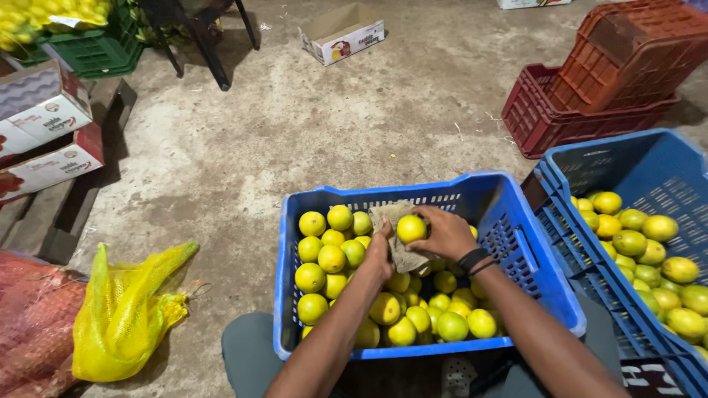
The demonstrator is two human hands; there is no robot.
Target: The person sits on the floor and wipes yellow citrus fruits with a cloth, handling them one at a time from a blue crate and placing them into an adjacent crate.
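blue crate (516, 243): moulded plastic, slotted, slight sheen. limes (332, 258): waxy, dimpled skin. cloth (394, 221): coarse woven, matt. floor (332, 125): rough concrete. yellow sack (125, 309): plastic mesh.

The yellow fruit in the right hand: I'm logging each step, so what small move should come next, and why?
Probably rub the fruit against the cloth. The right hand grips it from above, the left hand holds the cloth right beside it, both over the blue crate.
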